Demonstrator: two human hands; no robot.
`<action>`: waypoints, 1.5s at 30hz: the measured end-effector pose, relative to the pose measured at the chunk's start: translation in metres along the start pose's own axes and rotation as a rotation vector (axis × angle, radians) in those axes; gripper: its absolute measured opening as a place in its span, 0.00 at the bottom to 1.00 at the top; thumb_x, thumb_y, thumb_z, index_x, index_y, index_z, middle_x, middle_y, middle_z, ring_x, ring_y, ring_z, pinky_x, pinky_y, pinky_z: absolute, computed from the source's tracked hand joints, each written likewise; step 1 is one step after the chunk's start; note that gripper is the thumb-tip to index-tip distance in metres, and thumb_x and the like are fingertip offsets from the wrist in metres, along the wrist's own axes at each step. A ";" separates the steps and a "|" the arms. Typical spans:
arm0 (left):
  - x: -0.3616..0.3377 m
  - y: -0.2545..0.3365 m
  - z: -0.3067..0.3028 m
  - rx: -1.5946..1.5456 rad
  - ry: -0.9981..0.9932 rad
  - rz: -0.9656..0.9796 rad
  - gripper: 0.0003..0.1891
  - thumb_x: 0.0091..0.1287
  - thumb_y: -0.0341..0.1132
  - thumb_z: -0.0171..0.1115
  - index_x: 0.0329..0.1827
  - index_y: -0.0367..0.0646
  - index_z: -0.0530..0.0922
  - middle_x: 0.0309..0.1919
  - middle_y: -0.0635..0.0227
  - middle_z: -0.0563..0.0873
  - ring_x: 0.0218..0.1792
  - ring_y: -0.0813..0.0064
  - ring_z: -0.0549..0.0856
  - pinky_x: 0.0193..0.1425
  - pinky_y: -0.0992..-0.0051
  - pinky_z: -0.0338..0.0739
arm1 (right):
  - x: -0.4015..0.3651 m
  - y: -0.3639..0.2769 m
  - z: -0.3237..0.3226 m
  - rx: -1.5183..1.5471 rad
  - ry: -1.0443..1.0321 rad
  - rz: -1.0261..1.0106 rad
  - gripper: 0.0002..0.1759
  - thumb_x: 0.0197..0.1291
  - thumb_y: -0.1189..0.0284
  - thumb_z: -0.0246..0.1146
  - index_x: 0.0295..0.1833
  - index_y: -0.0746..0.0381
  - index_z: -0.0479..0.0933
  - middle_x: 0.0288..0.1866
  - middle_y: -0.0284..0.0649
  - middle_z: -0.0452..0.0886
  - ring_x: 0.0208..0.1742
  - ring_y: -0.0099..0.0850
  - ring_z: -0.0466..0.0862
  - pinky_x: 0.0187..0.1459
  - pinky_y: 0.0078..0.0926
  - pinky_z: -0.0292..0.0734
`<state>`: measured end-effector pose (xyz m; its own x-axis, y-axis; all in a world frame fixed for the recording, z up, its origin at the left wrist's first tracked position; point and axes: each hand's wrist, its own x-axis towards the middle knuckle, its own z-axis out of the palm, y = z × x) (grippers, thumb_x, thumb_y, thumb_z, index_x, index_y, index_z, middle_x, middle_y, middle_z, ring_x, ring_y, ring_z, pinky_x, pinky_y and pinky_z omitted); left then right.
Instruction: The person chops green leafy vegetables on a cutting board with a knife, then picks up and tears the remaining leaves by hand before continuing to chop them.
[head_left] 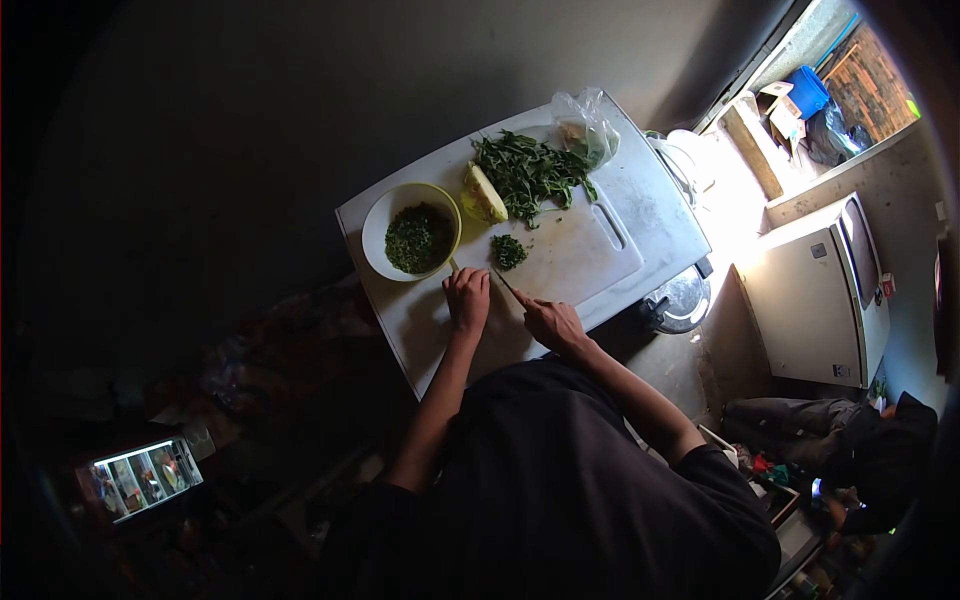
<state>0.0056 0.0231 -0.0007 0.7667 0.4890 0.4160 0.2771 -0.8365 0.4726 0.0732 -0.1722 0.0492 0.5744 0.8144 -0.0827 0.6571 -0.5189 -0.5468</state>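
My right hand point(555, 324) grips a knife point(508, 284), its blade pointing up and left over the near edge of the white cutting board point(575, 262). Close by on the left, my left hand point(467, 298) is closed, fingers curled, at the end of the bowl's short handle; whether it holds the handle is hidden. The bowl point(374, 238), white inside with a yellow-green rim, contains chopped greens point(418, 238). A small pile of chopped greens point(508, 252) lies on the board just beyond the knife tip.
Whole leafy greens point(535, 175) and a cut pale vegetable piece point(484, 193) lie at the board's far side. A clear plastic bag point(588, 128) sits at the table's point(352, 222) far corner. A lidded pot point(683, 300) stands below the right edge. Another person point(880, 450) is at lower right.
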 end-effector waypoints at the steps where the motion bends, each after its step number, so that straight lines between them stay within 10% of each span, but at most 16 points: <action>1: 0.000 0.001 0.000 0.006 -0.004 -0.001 0.03 0.66 0.33 0.69 0.39 0.48 0.86 0.38 0.71 0.85 0.45 0.64 0.82 0.54 0.61 0.70 | 0.000 0.002 0.002 -0.019 -0.006 -0.026 0.35 0.63 0.72 0.56 0.78 0.46 0.68 0.44 0.44 0.89 0.32 0.48 0.86 0.32 0.46 0.80; 45: 0.001 0.004 0.005 0.079 -0.037 -0.057 0.05 0.70 0.37 0.65 0.42 0.49 0.84 0.42 0.71 0.85 0.48 0.65 0.81 0.54 0.61 0.70 | 0.004 0.006 0.008 0.005 0.044 -0.048 0.35 0.63 0.72 0.57 0.79 0.48 0.66 0.43 0.49 0.88 0.33 0.51 0.87 0.34 0.48 0.81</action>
<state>0.0100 0.0188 -0.0023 0.7687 0.5282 0.3607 0.3648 -0.8253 0.4310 0.0752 -0.1702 0.0391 0.5629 0.8263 -0.0197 0.6821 -0.4778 -0.5536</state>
